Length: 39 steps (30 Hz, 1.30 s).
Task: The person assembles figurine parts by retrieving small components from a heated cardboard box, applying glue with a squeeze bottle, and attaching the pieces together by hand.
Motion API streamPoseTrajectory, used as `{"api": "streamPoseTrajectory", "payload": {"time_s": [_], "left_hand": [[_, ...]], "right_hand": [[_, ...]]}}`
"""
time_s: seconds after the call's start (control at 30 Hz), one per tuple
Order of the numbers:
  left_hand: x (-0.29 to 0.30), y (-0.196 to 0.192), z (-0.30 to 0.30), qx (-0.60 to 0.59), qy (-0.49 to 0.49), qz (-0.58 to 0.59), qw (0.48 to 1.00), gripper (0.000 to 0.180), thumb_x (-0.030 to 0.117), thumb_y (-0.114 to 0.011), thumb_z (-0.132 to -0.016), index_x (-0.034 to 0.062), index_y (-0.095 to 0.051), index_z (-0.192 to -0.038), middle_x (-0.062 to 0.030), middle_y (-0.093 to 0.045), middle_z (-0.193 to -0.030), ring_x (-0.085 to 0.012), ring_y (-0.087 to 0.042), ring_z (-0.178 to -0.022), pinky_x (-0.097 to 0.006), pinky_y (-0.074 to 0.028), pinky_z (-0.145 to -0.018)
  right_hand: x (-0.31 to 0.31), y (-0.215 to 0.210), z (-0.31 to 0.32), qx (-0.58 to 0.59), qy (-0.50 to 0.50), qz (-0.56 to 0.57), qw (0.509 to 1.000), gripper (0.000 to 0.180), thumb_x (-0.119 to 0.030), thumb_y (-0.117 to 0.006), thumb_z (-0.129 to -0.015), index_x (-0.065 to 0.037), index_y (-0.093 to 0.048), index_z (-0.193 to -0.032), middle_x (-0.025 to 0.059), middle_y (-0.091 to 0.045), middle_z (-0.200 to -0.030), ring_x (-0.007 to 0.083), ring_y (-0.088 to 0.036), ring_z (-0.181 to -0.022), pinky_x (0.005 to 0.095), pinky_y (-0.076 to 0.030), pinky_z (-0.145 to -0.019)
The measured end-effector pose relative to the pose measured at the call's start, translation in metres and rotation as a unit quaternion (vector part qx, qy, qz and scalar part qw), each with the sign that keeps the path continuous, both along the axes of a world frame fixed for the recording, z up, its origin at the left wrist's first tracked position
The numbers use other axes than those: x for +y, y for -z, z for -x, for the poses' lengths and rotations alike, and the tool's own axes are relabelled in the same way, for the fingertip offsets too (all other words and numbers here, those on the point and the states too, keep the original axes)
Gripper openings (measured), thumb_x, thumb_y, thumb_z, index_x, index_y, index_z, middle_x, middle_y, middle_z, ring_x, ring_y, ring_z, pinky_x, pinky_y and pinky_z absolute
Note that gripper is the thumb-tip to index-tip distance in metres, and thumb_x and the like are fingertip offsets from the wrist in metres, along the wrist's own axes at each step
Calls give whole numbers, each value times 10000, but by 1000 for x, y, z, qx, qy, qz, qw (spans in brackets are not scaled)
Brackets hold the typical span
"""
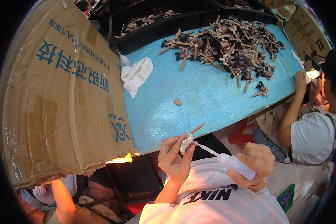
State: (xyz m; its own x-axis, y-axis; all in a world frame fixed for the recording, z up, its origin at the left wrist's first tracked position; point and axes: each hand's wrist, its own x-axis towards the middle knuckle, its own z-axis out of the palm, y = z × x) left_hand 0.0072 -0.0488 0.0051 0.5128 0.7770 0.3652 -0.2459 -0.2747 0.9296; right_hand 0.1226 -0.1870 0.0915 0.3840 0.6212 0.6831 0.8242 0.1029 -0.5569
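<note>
My left hand pinches a small pale figurine between thumb and fingers, just off the table's near edge. A thin brown stick juts from it, up and to the right. My right hand is wrapped round a white squeeze bottle, tilted so that its long thin nozzle reaches the figurine. Whether anything flows from the tip is too small to tell. Beyond my hands, a small tan oval piece lies on the blue tabletop.
A large pile of dark and pale figurines with sticks covers the table's far right. A crumpled white cloth lies far left beside another nozzle bottle. A tall cardboard box walls the left side. A co-worker sits at right.
</note>
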Motion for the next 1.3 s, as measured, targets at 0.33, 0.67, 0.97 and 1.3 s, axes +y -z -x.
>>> {"api": "streamPoseTrajectory", "payload": {"time_s": [0.33,0.67,0.97,1.3], "left_hand": [[-3,-7,-3,-33,12,34,999,227,-125,-601,-741,-38,-638,-948,-139,-538,-994,-232,-637,-768,-316,-592,-649],[-3,-7,-2,-26,14,51,998,156,-118,-606,-744,-53,-629,-884,-128,-525,-976,-226,-632,-782,-321,-600,-654],[-2,-7,0,-18,19,74,997,50,-85,-604,-770,-77,-594,-818,-128,-508,-969,-236,-624,-803,-336,-605,-644],[-2,-3,2,-13,17,52,998,56,-54,-619,-774,-86,-576,-790,-127,-503,-971,-261,-616,-862,-345,-601,-627]], "right_hand": [[2,5,4,21,-45,-5,999,312,-223,-732,-616,24,-564,-709,55,-454,-464,172,-395,-341,259,-295,-336],[4,4,3,18,-53,0,998,309,-209,-740,-603,24,-560,-699,54,-444,-462,169,-385,-343,261,-286,-338],[3,5,1,39,-51,1,998,310,-113,-797,-553,16,-584,-738,28,-419,-509,150,-380,-383,246,-248,-350],[0,9,2,15,-9,-11,1000,324,-133,-792,-561,20,-580,-753,42,-440,-500,168,-394,-376,256,-273,-353]]}}
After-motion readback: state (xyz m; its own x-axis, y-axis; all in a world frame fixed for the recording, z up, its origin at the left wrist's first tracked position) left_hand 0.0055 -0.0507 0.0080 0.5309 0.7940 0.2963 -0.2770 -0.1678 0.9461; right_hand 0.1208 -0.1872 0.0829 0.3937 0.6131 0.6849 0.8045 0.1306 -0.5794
